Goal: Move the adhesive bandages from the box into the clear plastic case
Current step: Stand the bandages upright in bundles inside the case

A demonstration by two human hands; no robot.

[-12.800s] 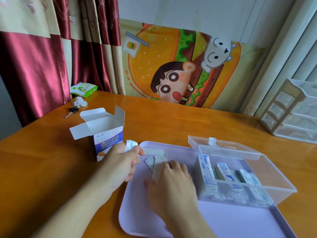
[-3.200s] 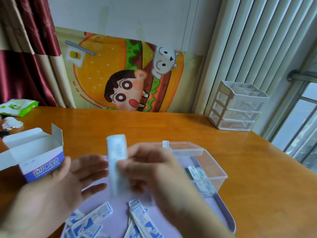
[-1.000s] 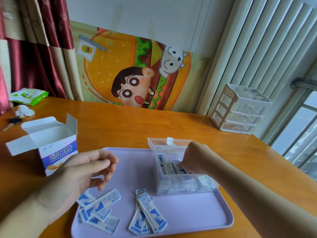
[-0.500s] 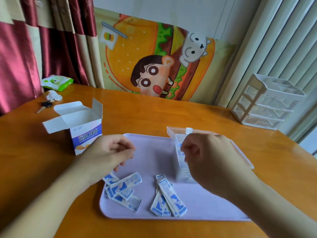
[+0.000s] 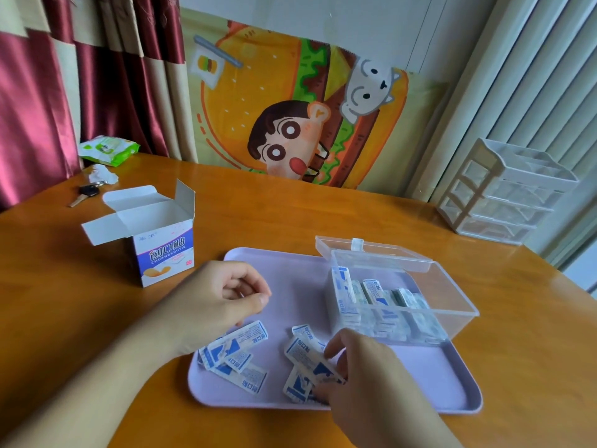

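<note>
R hand (image 5: 365,370) on tray bandages (image 5: 307,357)

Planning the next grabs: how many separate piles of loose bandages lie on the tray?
2. The left pile lies by the left hand; the right hand pinches the right pile. Overlaps and the hand may hide bandages.

Loose bandages (image 5: 237,354) on tray, more inside open case (image 5: 400,302), box (image 5: 155,234) open

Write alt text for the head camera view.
The right hand picks at loose blue-and-white wrapped bandages on a lilac plastic tray, beside an open clear plastic case partly filled with bandages. The left hand hovers empty near an opened white-and-purple cardboard box.
</note>
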